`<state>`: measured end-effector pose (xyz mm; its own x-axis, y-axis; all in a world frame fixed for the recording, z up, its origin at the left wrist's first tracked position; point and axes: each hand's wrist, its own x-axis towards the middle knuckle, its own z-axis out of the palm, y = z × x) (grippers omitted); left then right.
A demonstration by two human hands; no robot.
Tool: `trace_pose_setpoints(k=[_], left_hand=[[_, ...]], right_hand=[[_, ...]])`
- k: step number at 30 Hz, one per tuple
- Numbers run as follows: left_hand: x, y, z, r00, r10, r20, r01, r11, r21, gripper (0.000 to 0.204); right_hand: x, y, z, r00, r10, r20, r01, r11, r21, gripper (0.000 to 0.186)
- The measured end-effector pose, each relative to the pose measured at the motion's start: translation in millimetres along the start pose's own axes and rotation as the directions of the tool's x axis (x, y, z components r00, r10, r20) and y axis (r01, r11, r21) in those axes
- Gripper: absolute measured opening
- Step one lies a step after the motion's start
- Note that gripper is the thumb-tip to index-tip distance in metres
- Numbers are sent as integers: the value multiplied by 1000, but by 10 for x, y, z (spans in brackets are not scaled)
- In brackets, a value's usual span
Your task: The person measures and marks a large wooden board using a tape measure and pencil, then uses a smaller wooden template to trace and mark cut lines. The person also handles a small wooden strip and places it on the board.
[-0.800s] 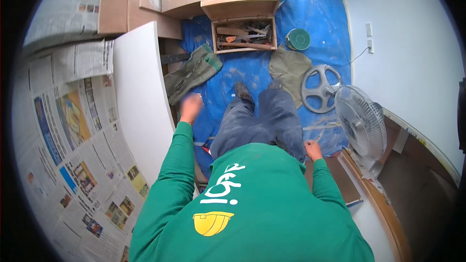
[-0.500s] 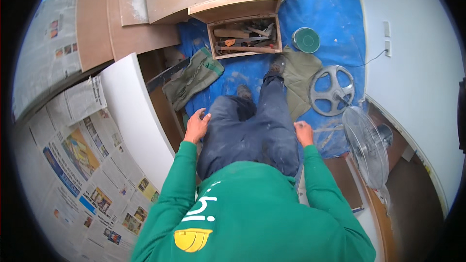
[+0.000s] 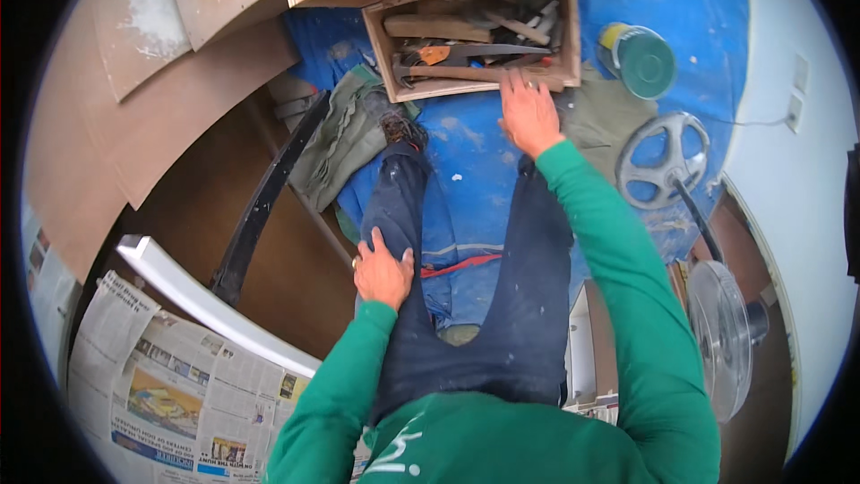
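Note:
My right hand point(image 3: 529, 114) reaches forward with fingers stretched out over the front rim of an open wooden toolbox point(image 3: 484, 88). Its fingertips are at the wooden handle of a hammer point(image 3: 452, 73) lying along the front inside; whether they touch it I cannot tell. Behind the hammer lies a handsaw point(image 3: 493, 50) with an orange part at its handle. A wooden block point(image 3: 436, 28) and several other tools fill the back of the box. My left hand point(image 3: 383, 273) rests on my left leg near the knee, fingers spread and holding nothing.
Right of the toolbox stands a bucket with a green lid point(image 3: 647, 67). A standing fan point(image 3: 719, 332) with a round grey base is at the right, by the wall. Olive cloth point(image 3: 336, 139) lies on the blue floor sheet point(image 3: 461, 148). Newspaper point(image 3: 170, 385) covers a surface at the left.
I have bent forward and come closer to the toolbox. My right hand has moved from beside my thigh to the toolbox's front rim. My left hand has come onto my left leg.

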<state>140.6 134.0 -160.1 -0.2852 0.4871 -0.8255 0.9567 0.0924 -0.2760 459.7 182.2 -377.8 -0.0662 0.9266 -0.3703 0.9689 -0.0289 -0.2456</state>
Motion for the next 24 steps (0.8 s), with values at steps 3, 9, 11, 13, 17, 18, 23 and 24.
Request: trace_pose_setpoints(k=[3, 9, 11, 13, 17, 18, 23, 24], left_hand=[[114, -187, 73, 996, 59, -68, -58, 998, 19, 82], [198, -331, 75, 991, 75, -109, -75, 997, 8, 78], [274, -391, 52, 994, 71, -82, -74, 997, -28, 77], [249, -427, 42, 996, 61, -66, -65, 996, -61, 77], [300, -420, -46, 995, 79, -67, -83, 995, -63, 77], [313, -421, -56, 995, 79, -59, -83, 995, -59, 77], [343, -419, -104, 995, 81, -65, -81, 997, -5, 76], [353, -400, -115, 995, 79, -62, -80, 997, -3, 75]], right_hand=[[771, 37, 544, 992, -124, -11, 117, 963, -241, 66], [1181, -15, 1001, 922, -44, 386, 86, 992, -93, 48], [1153, -76, 1042, 852, 60, 520, -7, 995, -103, 42], [999, -140, 1052, 963, 38, 267, -6, 993, -121, 36], [929, -218, 1250, 907, 164, 387, -140, 986, -89, 35], [900, -246, 1246, 926, 134, 353, -99, 988, -117, 35], [668, -506, 1079, 957, 55, 286, -24, 994, -110, 39], [628, -530, 1052, 964, 43, 261, -20, 996, -91, 39]])
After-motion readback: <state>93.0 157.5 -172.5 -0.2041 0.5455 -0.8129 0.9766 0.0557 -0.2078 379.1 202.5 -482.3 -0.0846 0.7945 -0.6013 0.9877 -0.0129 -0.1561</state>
